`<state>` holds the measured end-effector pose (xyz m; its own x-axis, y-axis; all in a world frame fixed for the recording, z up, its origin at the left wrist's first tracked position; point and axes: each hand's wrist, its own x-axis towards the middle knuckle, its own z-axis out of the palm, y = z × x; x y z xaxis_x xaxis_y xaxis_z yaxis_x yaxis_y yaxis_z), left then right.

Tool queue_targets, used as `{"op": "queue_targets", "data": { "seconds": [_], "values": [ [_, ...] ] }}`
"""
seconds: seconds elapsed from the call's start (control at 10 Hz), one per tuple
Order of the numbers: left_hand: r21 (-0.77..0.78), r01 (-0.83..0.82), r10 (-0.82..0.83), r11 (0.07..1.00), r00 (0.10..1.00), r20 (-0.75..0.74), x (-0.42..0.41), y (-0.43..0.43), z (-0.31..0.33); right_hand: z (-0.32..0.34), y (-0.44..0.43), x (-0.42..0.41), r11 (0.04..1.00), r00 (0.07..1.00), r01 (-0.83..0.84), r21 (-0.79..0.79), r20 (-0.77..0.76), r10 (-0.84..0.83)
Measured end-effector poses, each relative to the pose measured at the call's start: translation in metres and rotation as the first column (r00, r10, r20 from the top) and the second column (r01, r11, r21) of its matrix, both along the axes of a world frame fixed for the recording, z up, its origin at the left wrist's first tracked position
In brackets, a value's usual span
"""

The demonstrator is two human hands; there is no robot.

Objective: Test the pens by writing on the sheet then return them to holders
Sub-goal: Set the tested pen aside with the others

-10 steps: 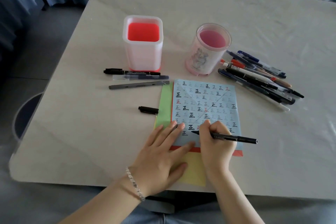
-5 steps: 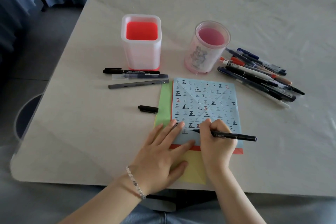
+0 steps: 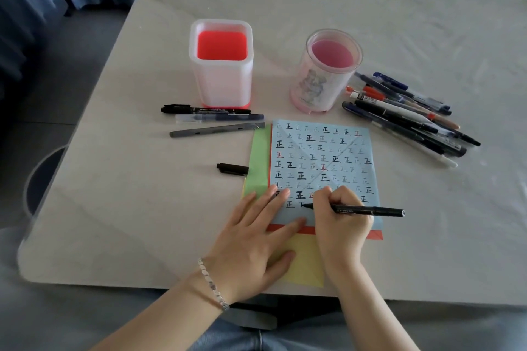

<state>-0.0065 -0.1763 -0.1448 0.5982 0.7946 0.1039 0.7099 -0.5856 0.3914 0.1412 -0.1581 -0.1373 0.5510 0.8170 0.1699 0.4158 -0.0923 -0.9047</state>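
While left grip [image 3: 251, 236] presses sheet [image 3: 328, 151] open-fingered, right grip [image 3: 342, 222] pinches pen [image 3: 370, 211], barrel jutting rightward.

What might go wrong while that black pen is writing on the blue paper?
1. The right hand gripping the black pen rests on the blue sheet beside the mark being written, so it might smudge wet ink.
2. The pen cap lies loose on the table; it may roll off or be forgotten.
3. If the left hand, pressing flat, lifts, the stacked sheets may slip.
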Motion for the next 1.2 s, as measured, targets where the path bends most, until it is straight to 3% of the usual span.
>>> {"op": "queue_targets", "data": {
  "seconds": [0.7, 1.0, 1.2],
  "values": [
    [-0.012, 0.002, -0.003, 1.000, 1.000, -0.019, 0.001, 0.000, 0.002, -0.001, 0.000, 0.001, 0.999, 0.997, -0.041, 0.017, 0.060, 0.040],
    [0.013, -0.003, 0.003, 1.000, 1.000, 0.007, 0.001, 0.000, 0.002, -0.001, -0.001, 0.002, 0.999, 0.999, 0.051, -0.010, 0.010, -0.051],
    [0.005, 0.010, -0.010, 1.000, 1.000, 0.000, 0.000, 0.000, 0.003, 0.011, 0.000, 0.001, 0.996, 0.983, 0.093, 0.004, -0.162, -0.091]
  ]
}}
